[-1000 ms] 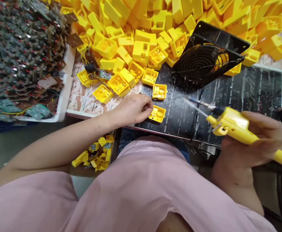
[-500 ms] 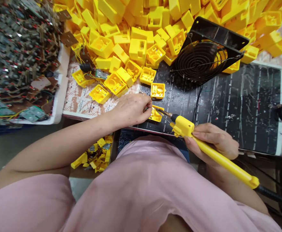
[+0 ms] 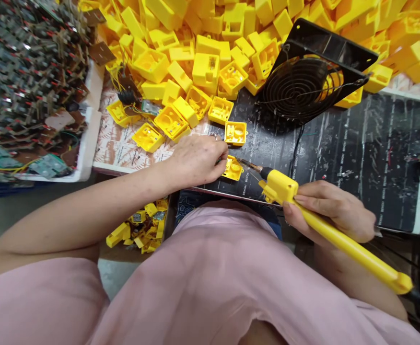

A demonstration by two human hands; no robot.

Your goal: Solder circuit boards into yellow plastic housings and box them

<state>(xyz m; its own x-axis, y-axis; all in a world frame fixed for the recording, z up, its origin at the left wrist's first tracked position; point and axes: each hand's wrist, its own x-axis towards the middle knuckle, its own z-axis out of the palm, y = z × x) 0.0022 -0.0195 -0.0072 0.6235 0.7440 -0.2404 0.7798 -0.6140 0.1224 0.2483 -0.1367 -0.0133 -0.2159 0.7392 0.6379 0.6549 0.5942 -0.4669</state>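
Observation:
My right hand [image 3: 334,211] grips the yellow handle of a soldering iron [image 3: 314,220] with a feed tube under its front. The iron's tip points left and lies close to the right side of a small open yellow plastic case [image 3: 233,168]. At that case's left edge is my left hand [image 3: 199,160], fingers curled and pinched together. What sits between those fingers is hidden. Just beyond, a second open yellow case [image 3: 235,133] rests on the black bench surface, its inner parts facing up.
A black fan [image 3: 303,76] leans at the back of the bench. Yellow cases [image 3: 206,67] are heaped along the far side. A white foam box [image 3: 91,143] of circuit boards stands left. Below the bench edge, a container holds yellow cases with boards [image 3: 145,227].
My right hand has drawn the soldering iron slightly right and toward me, so its tip sits farther from the middle of the case. My left hand stays nearly in place.

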